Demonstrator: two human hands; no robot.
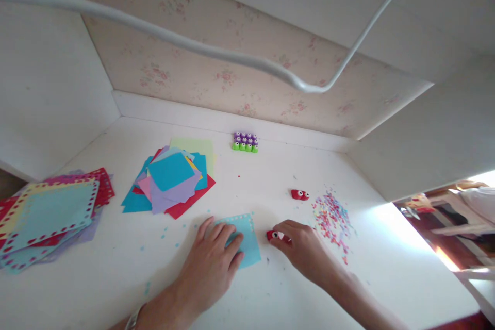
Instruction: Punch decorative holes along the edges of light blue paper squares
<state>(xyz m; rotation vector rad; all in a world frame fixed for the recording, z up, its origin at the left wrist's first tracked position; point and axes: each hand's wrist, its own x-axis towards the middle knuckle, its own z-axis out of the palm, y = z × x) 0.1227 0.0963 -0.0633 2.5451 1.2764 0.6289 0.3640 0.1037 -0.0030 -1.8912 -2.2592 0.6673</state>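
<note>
A light blue paper sheet (247,247) lies on the white table, with small holes punched along its top edge and upper right side. My left hand (216,252) rests on its left part with fingers spread, covering some of it. Just right of the sheet, my right hand (301,247) pinches a small red craft punch (273,235) between thumb and fingers, apart from the paper. Two more red punches (300,194) stand together behind my right hand. Light blue punched bits (162,237) are scattered left of my left hand.
A pile of plain coloured paper (174,172) lies at the back left. Hole-edged sheets (58,211) are stacked far left. Purple and green punches (245,142) stand in rows near the back wall. A confetti heap (331,216) lies right. A white cable (193,46) hangs across the top.
</note>
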